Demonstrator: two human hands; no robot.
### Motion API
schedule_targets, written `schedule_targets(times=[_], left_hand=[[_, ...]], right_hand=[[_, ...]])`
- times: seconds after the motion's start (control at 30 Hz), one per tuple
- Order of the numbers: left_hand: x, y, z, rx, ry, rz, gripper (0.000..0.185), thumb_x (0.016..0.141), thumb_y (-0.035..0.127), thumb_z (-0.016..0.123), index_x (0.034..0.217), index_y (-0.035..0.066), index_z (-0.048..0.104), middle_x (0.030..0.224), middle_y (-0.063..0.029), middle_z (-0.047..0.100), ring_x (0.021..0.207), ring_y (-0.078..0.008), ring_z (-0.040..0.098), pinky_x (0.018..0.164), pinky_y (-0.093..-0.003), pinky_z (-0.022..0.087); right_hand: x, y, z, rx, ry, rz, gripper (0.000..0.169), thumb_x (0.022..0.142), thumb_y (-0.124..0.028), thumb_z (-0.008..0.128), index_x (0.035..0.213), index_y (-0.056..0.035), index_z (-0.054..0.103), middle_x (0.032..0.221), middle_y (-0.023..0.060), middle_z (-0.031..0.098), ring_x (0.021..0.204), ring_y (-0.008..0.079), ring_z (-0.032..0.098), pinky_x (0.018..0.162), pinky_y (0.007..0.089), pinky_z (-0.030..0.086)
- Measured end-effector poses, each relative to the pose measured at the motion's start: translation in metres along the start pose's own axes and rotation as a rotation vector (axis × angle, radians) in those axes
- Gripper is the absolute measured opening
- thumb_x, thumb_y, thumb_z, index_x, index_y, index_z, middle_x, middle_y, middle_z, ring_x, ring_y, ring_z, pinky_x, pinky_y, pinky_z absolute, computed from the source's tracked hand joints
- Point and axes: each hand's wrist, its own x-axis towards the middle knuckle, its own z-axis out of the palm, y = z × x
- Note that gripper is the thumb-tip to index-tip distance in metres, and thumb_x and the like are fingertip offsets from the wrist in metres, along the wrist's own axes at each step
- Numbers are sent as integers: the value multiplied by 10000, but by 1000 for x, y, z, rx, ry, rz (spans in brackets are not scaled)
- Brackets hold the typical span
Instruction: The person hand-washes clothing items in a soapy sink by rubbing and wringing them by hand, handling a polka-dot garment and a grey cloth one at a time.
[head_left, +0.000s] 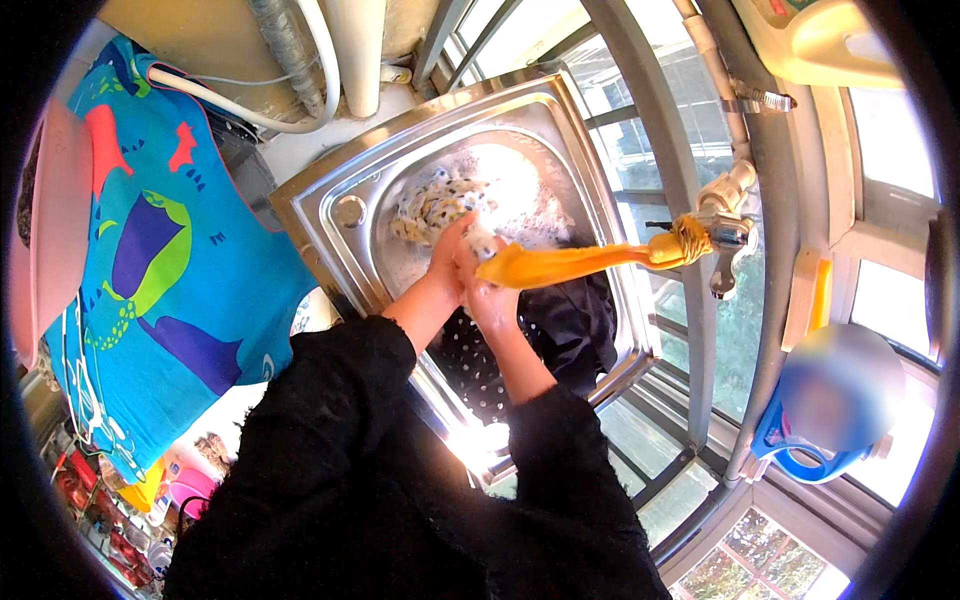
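Observation:
Over a stainless steel sink (346, 259), my left hand (448, 261) and my right hand (491, 298) are close together, gripping a bunched end of a wet patterned cloth (442, 208). The cloth is pale with dark and yellow spots, and most of it lies in the soapy water (525, 184). A yellow fabric-like sleeve (562, 264) hangs from the tap (724, 232), and its end partly covers my right hand's fingers. Below my hands, black cloth (574, 322) and black cloth with white dots (469, 356) lie in the sink.
A blue patterned towel (247, 300) hangs left of the sink, near a pink basin (56, 225). Window bars (664, 135) run along the right side. A blue plastic container (802, 461) hangs there. A white hose (247, 116) and pipes stand behind the sink.

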Motion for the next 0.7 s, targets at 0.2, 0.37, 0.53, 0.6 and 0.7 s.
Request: schedule_targets(times=[0.2, 0.37, 0.53, 0.6, 0.7], left_hand=[[-13, -32, 13, 285, 339, 145, 335, 886, 391, 375, 968, 105, 530, 853, -50, 603, 813, -197, 579, 785, -347, 456], [-17, -3, 8, 75, 226, 3, 486, 858, 477, 377, 1145, 100, 489, 1012, -69, 578, 892, -199, 555, 823, -368, 437], [-31, 3, 13, 209, 500, 211, 485, 875, 373, 419, 1196, 9, 414, 1142, -102, 508, 1013, -232, 518, 866, -397, 409], [-3, 4, -26, 296, 491, 319, 584, 818, 408, 523, 1215, 2, 387, 1140, -97, 501, 1016, -226, 504, 865, -372, 399], [-8, 19, -7, 406, 573, 181, 510, 774, 470, 573, 1101, 83, 512, 1059, -49, 574, 943, -183, 552, 834, -336, 409]], right_hand=[[57, 72, 1, -200, -177, 579, 607, 754, -485, 580, 1093, 11, 492, 1101, 232, 489, 1018, 341, 477, 827, 394, 374], [49, 96, 3, -145, -68, 109, 838, 676, -523, 636, 1303, -51, 342, 1392, 227, 152, 1270, 449, 117, 1034, 448, 183], [30, 58, 7, -627, -499, 71, 625, 600, -322, 698, 1175, -186, 493, 1377, 174, 167, 1180, 515, 207, 951, 568, 241], [47, 57, 11, -673, -384, 202, 522, 569, -208, 692, 1063, -129, 545, 1260, 150, 351, 1064, 411, 381, 890, 488, 350], [52, 69, -13, -247, -311, -134, 469, 553, -203, 707, 989, -89, 577, 1175, 165, 438, 1014, 376, 432, 881, 441, 369]])
